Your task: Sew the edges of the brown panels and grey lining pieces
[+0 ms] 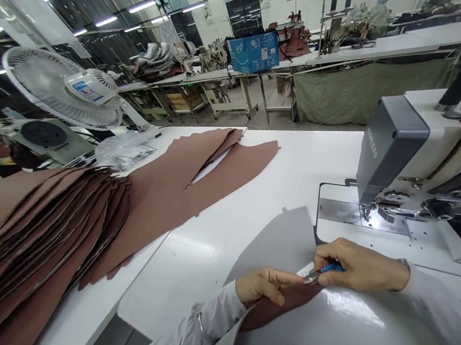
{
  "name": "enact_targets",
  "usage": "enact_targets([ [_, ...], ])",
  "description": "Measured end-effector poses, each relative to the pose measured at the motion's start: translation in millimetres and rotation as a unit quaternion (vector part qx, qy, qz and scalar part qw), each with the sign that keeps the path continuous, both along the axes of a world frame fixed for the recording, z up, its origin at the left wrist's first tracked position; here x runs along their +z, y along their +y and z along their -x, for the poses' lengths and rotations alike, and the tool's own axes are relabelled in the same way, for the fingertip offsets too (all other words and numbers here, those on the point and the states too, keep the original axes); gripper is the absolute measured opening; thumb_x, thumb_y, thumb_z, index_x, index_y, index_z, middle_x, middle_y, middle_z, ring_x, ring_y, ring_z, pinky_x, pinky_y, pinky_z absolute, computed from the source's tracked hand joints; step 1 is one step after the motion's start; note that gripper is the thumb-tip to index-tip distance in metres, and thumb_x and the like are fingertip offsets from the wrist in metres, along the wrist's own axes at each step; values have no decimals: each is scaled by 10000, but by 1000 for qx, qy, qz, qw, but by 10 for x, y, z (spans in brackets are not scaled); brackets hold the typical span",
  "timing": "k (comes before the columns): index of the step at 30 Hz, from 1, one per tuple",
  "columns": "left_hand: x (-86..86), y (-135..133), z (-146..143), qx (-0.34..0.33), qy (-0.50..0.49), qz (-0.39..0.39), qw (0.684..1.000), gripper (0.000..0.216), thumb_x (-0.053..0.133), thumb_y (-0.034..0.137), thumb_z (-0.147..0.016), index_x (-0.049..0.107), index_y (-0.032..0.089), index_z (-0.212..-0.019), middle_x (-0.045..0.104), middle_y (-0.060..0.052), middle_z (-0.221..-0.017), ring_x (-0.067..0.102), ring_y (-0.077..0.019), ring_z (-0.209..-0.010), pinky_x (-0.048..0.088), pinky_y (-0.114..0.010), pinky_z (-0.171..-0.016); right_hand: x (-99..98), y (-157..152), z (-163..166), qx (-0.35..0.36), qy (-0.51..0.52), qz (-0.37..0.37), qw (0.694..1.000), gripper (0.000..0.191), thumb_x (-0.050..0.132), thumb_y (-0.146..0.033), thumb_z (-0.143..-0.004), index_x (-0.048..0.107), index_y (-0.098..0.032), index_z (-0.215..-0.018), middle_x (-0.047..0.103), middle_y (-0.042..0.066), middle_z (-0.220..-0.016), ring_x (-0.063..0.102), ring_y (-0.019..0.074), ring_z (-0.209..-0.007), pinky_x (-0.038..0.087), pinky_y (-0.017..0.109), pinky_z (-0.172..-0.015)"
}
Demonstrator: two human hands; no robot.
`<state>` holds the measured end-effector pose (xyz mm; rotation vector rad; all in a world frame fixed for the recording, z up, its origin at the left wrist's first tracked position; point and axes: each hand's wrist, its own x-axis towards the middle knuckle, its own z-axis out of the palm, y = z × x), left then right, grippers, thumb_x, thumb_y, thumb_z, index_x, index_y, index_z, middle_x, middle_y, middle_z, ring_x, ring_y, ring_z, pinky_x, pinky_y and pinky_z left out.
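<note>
My right hand [356, 266] is closed around small thread snips [332, 268] with blue handles. Their metal blades meet a white label [306, 270] at the edge of a panel with a grey back [278, 241] and a brown, leather-like face [275, 314]. My left hand [260, 285] grips that panel, its index finger stretched along the edge toward the blades and its thumb bent below. Part of the panel is folded over toward me, showing the brown face. Where the blade tips touch is too small to make out.
A sewing machine [395, 143] stands on the white table [210, 260] at the right. Brown cut panels [177, 188] lie to the left, beside a thick stack [36, 226]. Behind them is a white fan [63, 85]. A blue box [252, 52] sits on a far bench.
</note>
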<state>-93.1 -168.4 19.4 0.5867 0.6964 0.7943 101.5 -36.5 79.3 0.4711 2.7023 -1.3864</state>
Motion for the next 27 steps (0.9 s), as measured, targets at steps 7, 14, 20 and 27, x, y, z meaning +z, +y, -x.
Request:
enact_targets([
  [7, 24, -15, -5, -3, -12, -3, 1000, 535, 553, 37, -558, 626, 139, -1077, 586, -54, -1162, 358, -300, -1235, 146, -450, -1076, 15, -30, -12, -1, -2, -13, 1000, 84, 540, -261, -790, 540, -186, -752, 549, -18, -675, 475, 118, -614, 355, 233, -563],
  [14, 69, -32, -5, 6, -22, 17, 1000, 526, 547, 14, -557, 638, 159, -1055, 595, -45, -1154, 355, -303, -1237, 130, -461, -1077, -17, -106, 25, -28, 30, -68, 997, 147, 522, -265, -813, 522, -185, -689, 537, -36, -602, 463, 108, -557, 328, 240, -557],
  [20, 32, -13, 8, 0, -26, 12, 1000, 546, 548, 24, -552, 628, 158, -1076, 592, -47, -1158, 327, -312, -1251, 139, -459, -1075, -5, -64, -53, -13, 0, -76, 997, 117, 529, -301, -814, 512, -194, -769, 554, -18, -704, 473, 128, -629, 333, 248, -581],
  [27, 47, -37, -19, 10, -10, 4, 1000, 531, 540, 17, -549, 639, 146, -1054, 610, -47, -1127, 411, -293, -1199, 148, -444, -1079, 37, -103, -23, -21, -7, -95, 995, 80, 569, -267, -786, 525, -202, -771, 567, -22, -714, 490, 136, -658, 335, 246, -588],
])
